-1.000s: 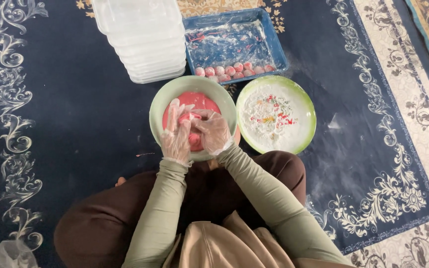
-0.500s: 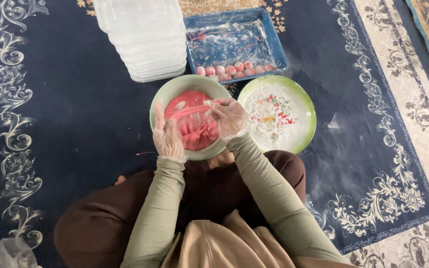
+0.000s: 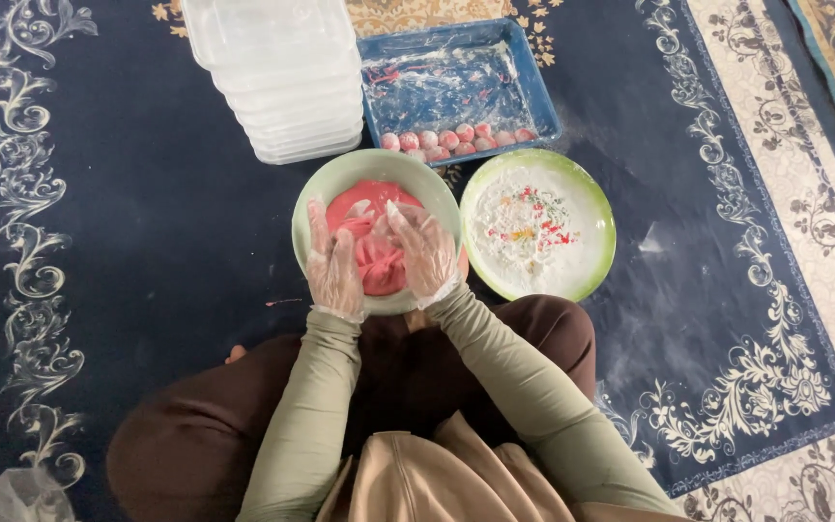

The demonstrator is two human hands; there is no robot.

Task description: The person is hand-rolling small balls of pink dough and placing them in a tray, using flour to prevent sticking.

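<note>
The grip of both gloved hands is closed into the pink dough [image 3: 376, 253] inside the green bowl [image 3: 340, 174]: the left hand [image 3: 334, 268] lies at the bowl's 8 o'clock edge with fingers stretched toward 12, and the right hand [image 3: 422, 250] presses in from 4 o'clock, fingers curled on the dough. Half a second ago the right hand was raised higher, near the bowl's 2 o'clock rim; now it has dropped lower and drawn in beside the left.

The bowl sits on the dark blue carpet [image 3: 147, 242]. At its 3 o'clock is a green-rimmed plate of white flour [image 3: 537, 224], at 1 o'clock a blue tray [image 3: 456, 82] with a row of pink balls [image 3: 456, 137], and at 11 o'clock a stack of clear containers [image 3: 277, 72].
</note>
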